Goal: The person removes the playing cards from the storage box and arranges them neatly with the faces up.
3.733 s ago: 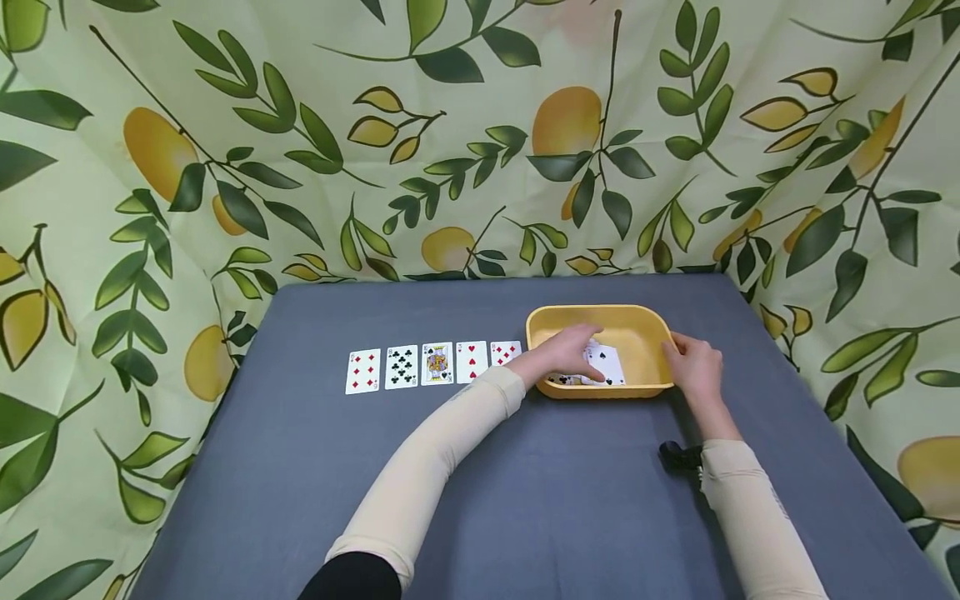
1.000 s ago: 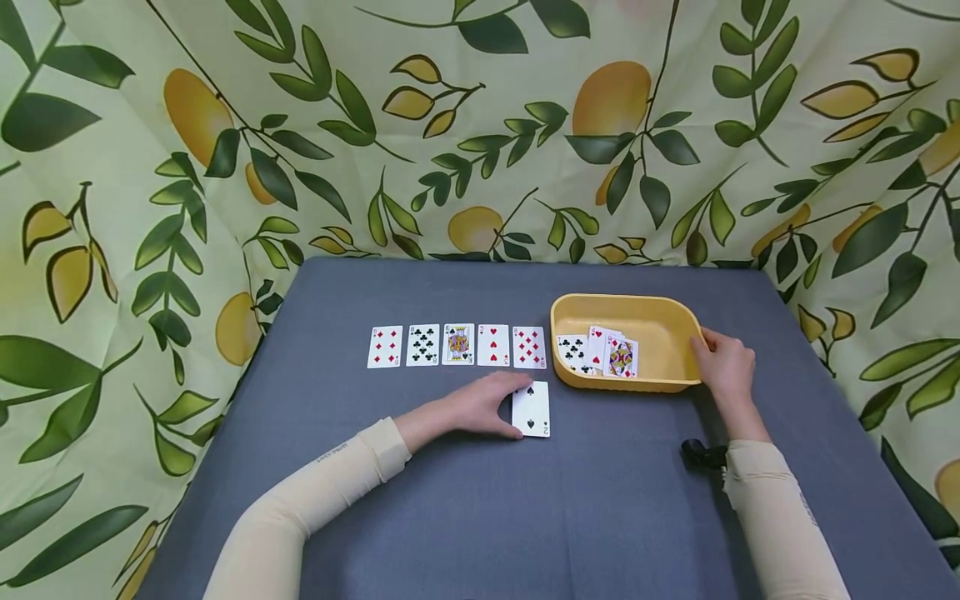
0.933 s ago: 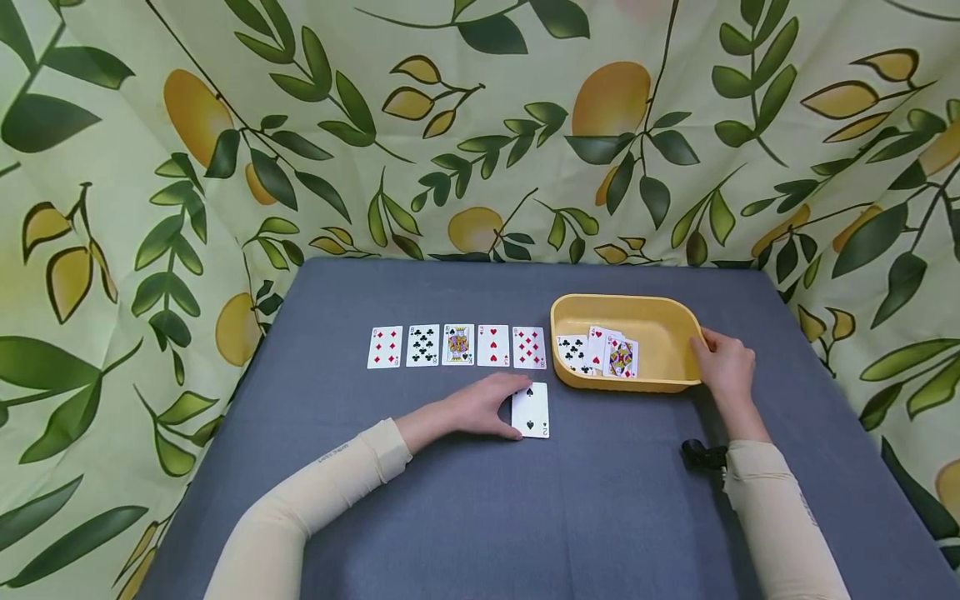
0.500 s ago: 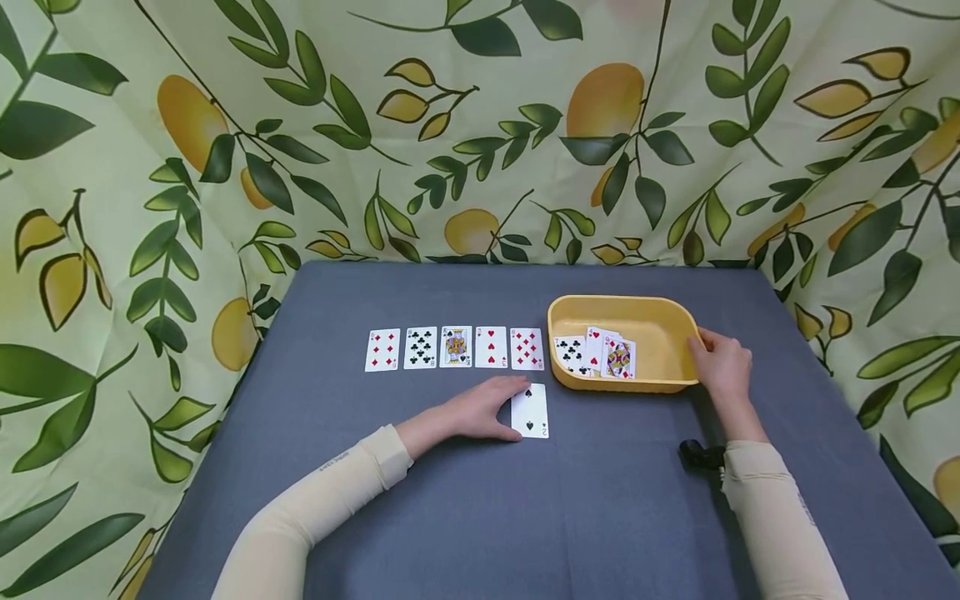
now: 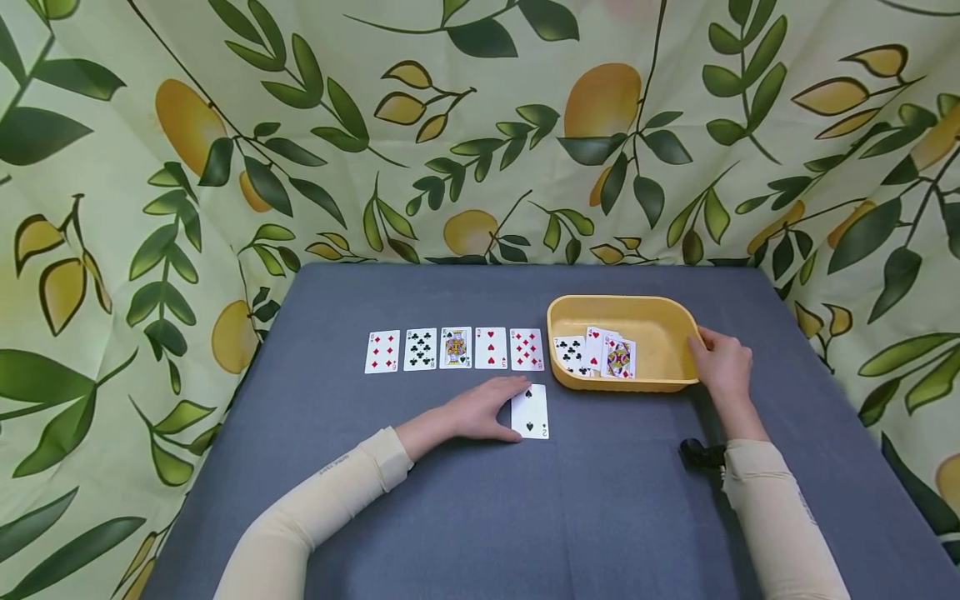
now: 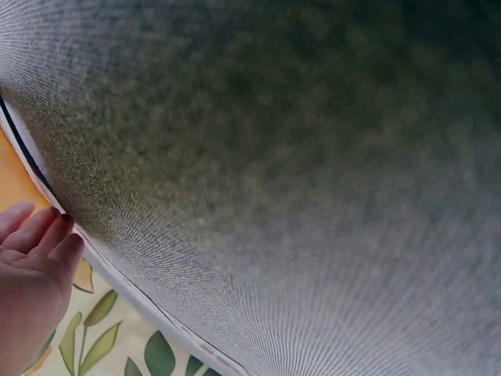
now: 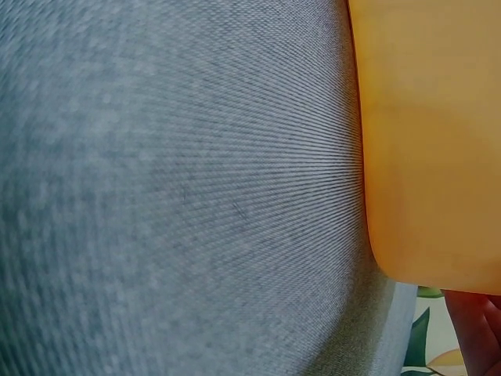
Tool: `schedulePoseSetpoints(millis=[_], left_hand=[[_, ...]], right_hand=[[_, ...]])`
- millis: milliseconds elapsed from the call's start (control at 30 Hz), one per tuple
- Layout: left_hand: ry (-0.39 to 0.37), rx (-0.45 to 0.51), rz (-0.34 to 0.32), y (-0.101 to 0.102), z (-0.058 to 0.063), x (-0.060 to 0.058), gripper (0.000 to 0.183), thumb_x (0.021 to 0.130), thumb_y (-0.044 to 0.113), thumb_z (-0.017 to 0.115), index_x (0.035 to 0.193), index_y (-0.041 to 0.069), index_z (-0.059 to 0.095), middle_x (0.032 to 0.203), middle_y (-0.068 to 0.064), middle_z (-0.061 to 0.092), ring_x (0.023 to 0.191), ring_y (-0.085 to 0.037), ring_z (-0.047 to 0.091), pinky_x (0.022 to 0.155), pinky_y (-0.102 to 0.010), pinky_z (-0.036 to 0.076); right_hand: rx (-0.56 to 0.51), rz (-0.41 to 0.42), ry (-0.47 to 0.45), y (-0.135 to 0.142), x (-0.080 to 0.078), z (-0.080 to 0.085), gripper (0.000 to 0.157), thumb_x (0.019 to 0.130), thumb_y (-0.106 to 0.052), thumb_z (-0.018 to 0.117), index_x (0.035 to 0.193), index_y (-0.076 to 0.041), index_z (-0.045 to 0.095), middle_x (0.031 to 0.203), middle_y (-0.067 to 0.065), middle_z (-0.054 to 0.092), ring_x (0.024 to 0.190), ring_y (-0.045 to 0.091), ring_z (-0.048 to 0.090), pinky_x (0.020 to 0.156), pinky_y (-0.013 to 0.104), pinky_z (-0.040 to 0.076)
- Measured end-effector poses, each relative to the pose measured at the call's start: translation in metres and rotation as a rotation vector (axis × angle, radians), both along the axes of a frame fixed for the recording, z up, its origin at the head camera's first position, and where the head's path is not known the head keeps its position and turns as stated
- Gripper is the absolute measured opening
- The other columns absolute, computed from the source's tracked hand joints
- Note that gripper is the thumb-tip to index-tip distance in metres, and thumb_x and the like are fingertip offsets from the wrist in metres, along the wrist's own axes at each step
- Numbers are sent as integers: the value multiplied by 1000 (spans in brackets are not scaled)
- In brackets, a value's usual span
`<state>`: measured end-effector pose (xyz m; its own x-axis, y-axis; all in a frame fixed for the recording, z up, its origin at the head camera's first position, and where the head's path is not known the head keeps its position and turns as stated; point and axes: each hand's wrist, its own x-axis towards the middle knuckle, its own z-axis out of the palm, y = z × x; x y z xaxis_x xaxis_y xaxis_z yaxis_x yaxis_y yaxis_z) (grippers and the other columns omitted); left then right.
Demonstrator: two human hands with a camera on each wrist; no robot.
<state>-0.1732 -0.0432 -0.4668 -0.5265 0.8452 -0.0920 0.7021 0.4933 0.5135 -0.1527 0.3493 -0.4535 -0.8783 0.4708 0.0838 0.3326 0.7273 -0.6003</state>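
My left hand (image 5: 483,410) lies at the left side of a two of spades playing card (image 5: 531,414), which rests on the table in front of the row. Its thumb is at the card's near left corner and its fingertips are at the far edge, holding the card between them. With my right hand (image 5: 723,365) I pinch the right rim of the yellow plastic tray (image 5: 675,329). Inside the tray lie a few overlapping cards, with a queen (image 5: 620,358) on top. The tray's wall (image 7: 434,157) fills the right side of the right wrist view.
Several face-up cards stand in a row left of the tray, among them a king (image 5: 455,347), a clubs card (image 5: 420,348) and a diamonds card (image 5: 382,352). A grey-blue cloth (image 5: 480,517) covers the table. Leaf-patterned curtains (image 5: 480,125) hang behind and at the sides.
My left hand has come out of the tray with the two of spades and laid it on the table before the row. It has stayed there over the last second. The right hand keeps its hold.
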Motion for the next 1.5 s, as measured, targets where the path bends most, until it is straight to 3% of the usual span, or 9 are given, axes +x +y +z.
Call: schedulePoseSetpoints(millis=[200, 300, 400, 533, 733, 1067, 1267, 1500], left_hand=[[-13, 7, 8, 0, 2, 2, 82, 85, 35, 76, 149, 2, 37, 154, -12, 36, 142, -24, 31, 116, -34, 24], [-5, 16, 10, 0, 1, 1, 82, 84, 37, 75, 148, 3, 38, 153, -12, 37, 142, -24, 31, 116, -34, 24], [3, 38, 11, 0, 0, 1, 82, 84, 38, 76, 148, 3, 39, 152, -12, 38, 141, -24, 33, 116, -33, 25], [15, 103, 12, -1, -1, -1, 80, 82, 34, 78, 145, 0, 42, 148, -13, 44, 137, -25, 39, 114, -33, 29], [28, 203, 36, -3, 1, -5, 73, 81, 29, 79, 139, -2, 48, 139, -14, 53, 130, -26, 48, 111, -33, 34], [-36, 272, 139, -3, 11, -10, 71, 82, 30, 78, 140, 1, 49, 138, -10, 55, 130, -23, 48, 110, -35, 36], [-141, 444, 181, 1, 15, -11, 68, 78, 19, 83, 137, 0, 53, 137, -12, 56, 128, -22, 51, 108, -29, 38], [-330, 685, 243, 18, 26, -15, 64, 77, 6, 83, 135, -1, 54, 137, -12, 56, 129, -18, 50, 107, -24, 37]], right_hand=[[4, 0, -2, -1, 0, 0, 43, 102, -24, 48, 134, 5, 55, 122, 29, 59, 103, 44, 60, 85, 52, 52], [7, -2, 4, -1, 1, 1, 42, 102, -24, 48, 134, 4, 55, 121, 29, 60, 99, 43, 62, 78, 49, 55], [18, -2, 9, 0, 0, 1, 42, 102, -24, 49, 133, 3, 56, 121, 28, 61, 95, 41, 63, 64, 32, 54], [20, 0, 5, 1, 1, 1, 42, 102, -25, 48, 134, 2, 56, 121, 28, 61, 93, 40, 63, 54, 15, 41], [9, -2, -15, 2, 1, 0, 44, 102, -27, 48, 135, 2, 55, 122, 28, 60, 95, 40, 62, 56, 16, 41], [10, 3, -9, 2, 0, 0, 43, 102, -26, 48, 134, 3, 55, 122, 28, 60, 95, 40, 62, 58, 18, 42], [6, 0, -12, 1, -1, 0, 44, 102, -27, 48, 134, 2, 55, 123, 28, 60, 96, 40, 62, 55, 15, 41], [10, -2, -11, 1, -1, -1, 44, 102, -26, 47, 134, 2, 55, 123, 28, 60, 94, 40, 63, 59, 26, 52]])
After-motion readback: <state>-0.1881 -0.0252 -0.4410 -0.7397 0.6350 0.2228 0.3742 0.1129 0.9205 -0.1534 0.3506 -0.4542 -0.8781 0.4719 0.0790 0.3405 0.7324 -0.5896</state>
